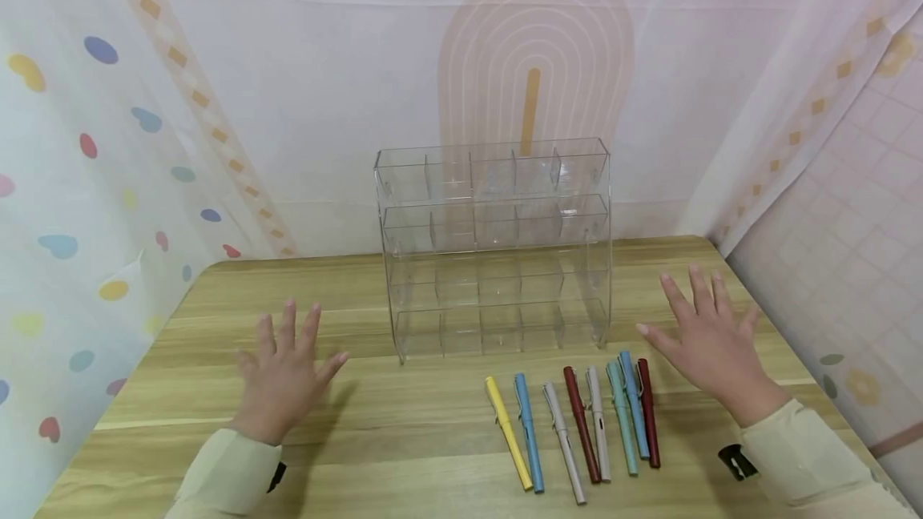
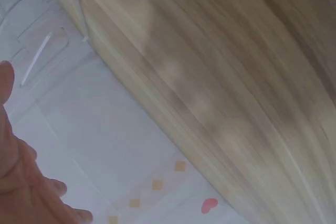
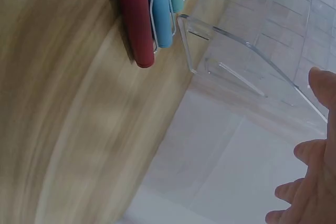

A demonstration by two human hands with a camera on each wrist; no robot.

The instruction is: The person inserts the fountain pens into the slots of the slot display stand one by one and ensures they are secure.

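Observation:
A clear tiered rack (image 1: 497,263) with rows of small compartments stands upright towards the back of the table. In front of it several capped pens lie side by side: a yellow pen (image 1: 509,432), a blue pen (image 1: 529,432), a grey pen (image 1: 565,443), a dark red pen (image 1: 581,423) and more to the right. My left hand (image 1: 284,379) is spread left of the rack, fingers apart, holding nothing. My right hand (image 1: 714,343) is likewise spread, right of the rack and nearest to the rightmost dark red pen (image 3: 137,24). Neither hand touches the pens or rack.
The wood-grain table (image 1: 180,391) has its back edge against a patterned curtain (image 1: 346,102). More curtain with coloured spots (image 1: 101,50) hangs at the left. A pale gridded cloth (image 1: 851,207) hangs along the right side.

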